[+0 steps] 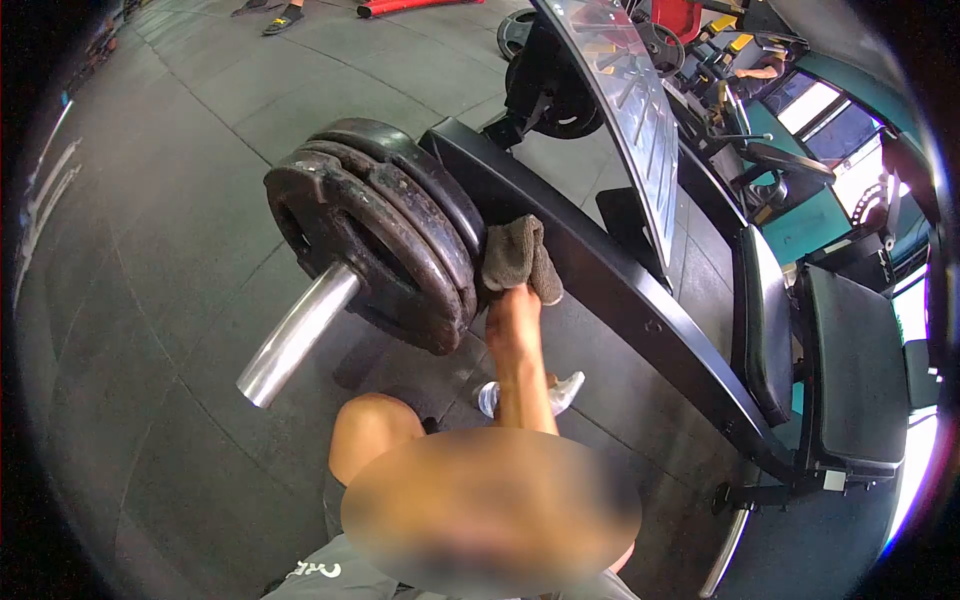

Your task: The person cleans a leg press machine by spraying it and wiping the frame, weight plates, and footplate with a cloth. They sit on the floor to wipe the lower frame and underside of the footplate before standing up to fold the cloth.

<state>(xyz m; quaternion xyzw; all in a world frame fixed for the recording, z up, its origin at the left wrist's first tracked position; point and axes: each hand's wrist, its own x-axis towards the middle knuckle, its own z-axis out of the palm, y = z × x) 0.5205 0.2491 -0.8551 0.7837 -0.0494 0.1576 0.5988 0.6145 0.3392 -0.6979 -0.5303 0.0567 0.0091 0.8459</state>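
A grey-brown cloth is bunched against the black frame, right beside the stacked weight plates. My right hand reaches up to it and is closed on its lower part, with the fingers largely covered by the cloth. Lower down, behind my right forearm, a clear bottle with a white spray head shows on both sides of the arm. My left hand appears closed around this spray bottle, mostly hidden. The plates sit on a shiny metal sleeve that points toward the lower left.
A slanted black beam runs down to the padded black seat. Above it stands a ridged metal footplate. My bent knee is below the plates. Another person's foot stands on the dark tiled floor.
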